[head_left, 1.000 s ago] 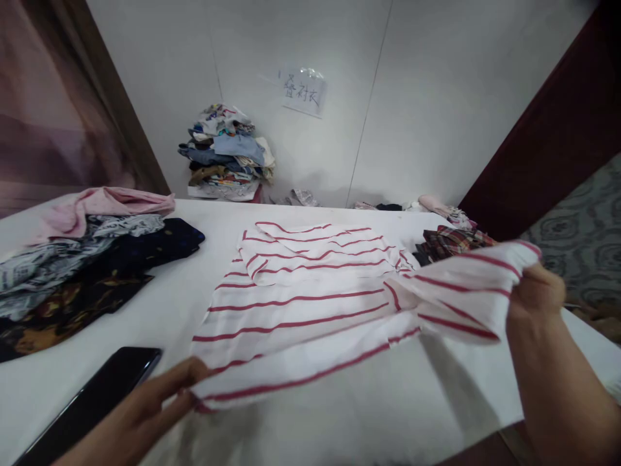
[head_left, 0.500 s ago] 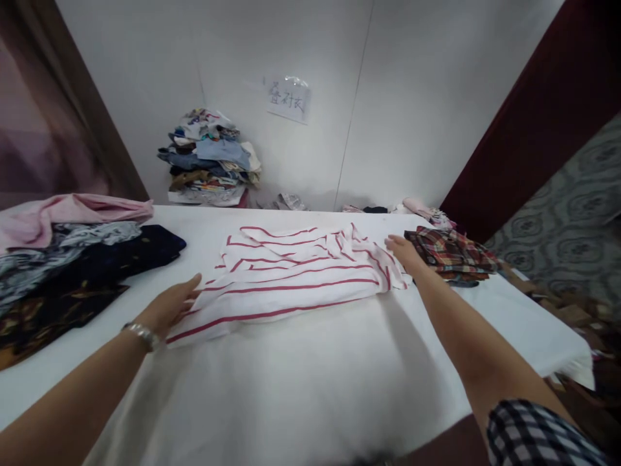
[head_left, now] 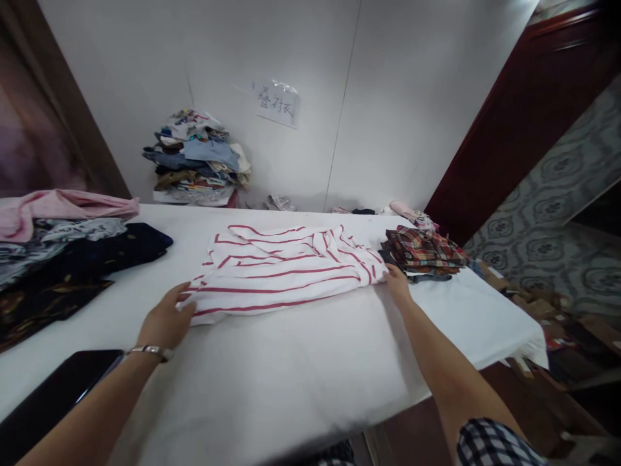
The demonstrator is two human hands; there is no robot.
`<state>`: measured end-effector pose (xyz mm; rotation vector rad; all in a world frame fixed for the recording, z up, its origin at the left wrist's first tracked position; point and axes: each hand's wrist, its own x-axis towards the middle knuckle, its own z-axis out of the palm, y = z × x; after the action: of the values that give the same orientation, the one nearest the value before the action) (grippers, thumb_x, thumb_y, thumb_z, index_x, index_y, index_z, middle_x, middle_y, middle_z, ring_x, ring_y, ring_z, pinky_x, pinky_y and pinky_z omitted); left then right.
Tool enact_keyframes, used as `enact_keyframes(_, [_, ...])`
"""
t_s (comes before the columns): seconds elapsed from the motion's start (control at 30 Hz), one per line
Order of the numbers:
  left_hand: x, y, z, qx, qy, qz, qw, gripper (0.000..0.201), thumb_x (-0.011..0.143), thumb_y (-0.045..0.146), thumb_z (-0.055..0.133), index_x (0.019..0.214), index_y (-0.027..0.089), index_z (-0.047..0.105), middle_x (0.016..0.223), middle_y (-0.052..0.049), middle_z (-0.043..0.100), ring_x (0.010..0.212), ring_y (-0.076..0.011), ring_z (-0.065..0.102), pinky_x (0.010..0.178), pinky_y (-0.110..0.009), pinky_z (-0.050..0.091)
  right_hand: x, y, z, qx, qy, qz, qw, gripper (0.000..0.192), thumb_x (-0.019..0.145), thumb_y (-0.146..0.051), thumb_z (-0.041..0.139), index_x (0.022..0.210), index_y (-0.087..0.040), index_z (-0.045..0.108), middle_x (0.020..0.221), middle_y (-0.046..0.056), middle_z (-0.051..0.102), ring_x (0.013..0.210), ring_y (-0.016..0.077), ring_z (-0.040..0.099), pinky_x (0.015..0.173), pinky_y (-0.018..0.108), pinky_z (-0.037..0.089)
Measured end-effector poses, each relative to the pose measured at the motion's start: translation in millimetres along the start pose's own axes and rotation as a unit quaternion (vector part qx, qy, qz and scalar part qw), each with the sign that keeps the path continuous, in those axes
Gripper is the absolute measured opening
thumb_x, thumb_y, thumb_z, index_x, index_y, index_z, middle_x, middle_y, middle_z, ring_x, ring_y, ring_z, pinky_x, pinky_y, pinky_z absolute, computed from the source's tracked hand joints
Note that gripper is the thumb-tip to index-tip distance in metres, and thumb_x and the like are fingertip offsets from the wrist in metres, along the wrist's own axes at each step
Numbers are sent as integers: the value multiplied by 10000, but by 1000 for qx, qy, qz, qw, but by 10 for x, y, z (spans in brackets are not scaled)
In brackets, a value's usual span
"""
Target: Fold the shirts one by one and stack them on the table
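A white shirt with red stripes (head_left: 281, 285) lies folded into a long, wrinkled strip across the table. My left hand (head_left: 167, 317) grips its near left end, the fingers tucked under the cloth and the thumb above. At the opposite end, my right hand (head_left: 398, 285) pinches the shirt's right edge, its fingertips partly hidden by the fabric. Just beyond my right hand sits a stack of folded plaid shirts (head_left: 427, 249).
The white-covered table (head_left: 301, 369) stands against a wall bearing a handwritten sign (head_left: 276, 103). Heaped clothes (head_left: 198, 158) rise at the back left. Pink, patterned and dark garments (head_left: 97, 255) lie on the left, with a black flat device (head_left: 63, 395) in front of them.
My right hand has come down and toward me from beside the shirt to grip its right edge. My left hand has closed on the left end, which is drawn in slightly.
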<state>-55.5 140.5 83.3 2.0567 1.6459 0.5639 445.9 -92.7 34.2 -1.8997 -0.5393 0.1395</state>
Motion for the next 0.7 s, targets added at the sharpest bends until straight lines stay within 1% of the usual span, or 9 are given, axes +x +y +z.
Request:
enact_keyframes(0.07, [-20, -53, -117, -2, -2, -7, 1000, 586, 853, 392, 448, 1402, 185, 449, 1227, -86, 665, 915, -233, 639, 890, -351, 502, 60, -3, -224, 36, 5, -10, 999, 628, 648, -543, 612, 1150, -167, 633, 741, 12, 627, 673, 173, 563, 652, 319, 469])
enact_keyframes(0.13, [-88, -143, -186, 3, -18, 0, 1000, 601, 839, 425, 461, 1409, 236, 440, 1214, -46, 669, 885, -219, 632, 857, -322, 504, 94, 39, -478, 54, -3, -21, 998, 642, 589, -555, 652, 1100, -166, 646, 675, -12, 589, 612, 150, 510, 593, 297, 423])
enact_keyframes(0.2, [-201, -244, -183, 12, -55, 6, 998, 597, 814, 442, 478, 1379, 249, 470, 1203, -38, 675, 864, -220, 642, 849, -317, 505, 66, 118, -680, 17, -32, -21, 999, 628, 550, -528, 677, 1054, -154, 666, 594, -40, 536, 556, 129, 444, 546, 283, 364])
enact_keyframes(0.27, [-341, -320, -146, 15, -92, 6, 996, 588, 796, 449, 480, 1342, 232, 504, 1219, -51, 672, 891, -227, 661, 892, -325, 496, -28, 207, -787, -39, -61, -16, 997, 623, 560, -509, 660, 1055, -132, 678, 539, -62, 483, 522, 118, 394, 519, 277, 319])
enact_keyframes(0.33, [-482, -351, -127, 19, -99, -3, 995, 587, 795, 476, 459, 1319, 220, 528, 1234, -65, 669, 943, -247, 671, 930, -341, 488, -152, 277, -814, -44, -58, -22, 997, 651, 591, -509, 633, 1102, -108, 672, 540, -66, 468, 517, 116, 383, 509, 275, 309])
enact_keyframes(0.43, [-657, -341, -168, 26, -54, -26, 998, 601, 794, 533, 434, 1312, 248, 542, 1233, -63, 680, 981, -278, 676, 909, -366, 510, -321, 345, -809, 2, -11, -35, 999, 709, 637, -518, 612, 1206, -95, 633, 581, -61, 484, 528, 117, 390, 504, 270, 320])
enact_keyframes(0.5, [-746, -340, -200, 23, -35, -28, 999, 619, 789, 543, 435, 1320, 244, 541, 1267, -74, 669, 990, -285, 682, 901, -374, 521, -394, 385, -826, -2, -5, -33, 999, 722, 651, -517, 609, 1237, -96, 623, 582, -59, 493, 524, 118, 394, 505, 271, 329])
enact_keyframes(0.6, [-847, -383, -202, 32, -73, -5, 997, 654, 784, 500, 439, 1338, 167, 532, 1283, -128, 662, 1043, -295, 679, 941, -394, 511, -428, 432, -874, -69, -25, -25, 997, 717, 656, -514, 600, 1239, -97, 634, 597, -33, 560, 546, 141, 460, 555, 292, 388])
enact_keyframes(0.7, [-882, -419, -181, 66, -101, -1, 993, 688, 768, 501, 476, 1348, 134, 524, 1247, -164, 679, 1069, -325, 673, 943, -440, 509, -393, 403, -869, -155, -5, -37, 987, 710, 672, -523, 582, 1267, -138, 628, 766, 30, 686, 667, 189, 573, 679, 336, 458])
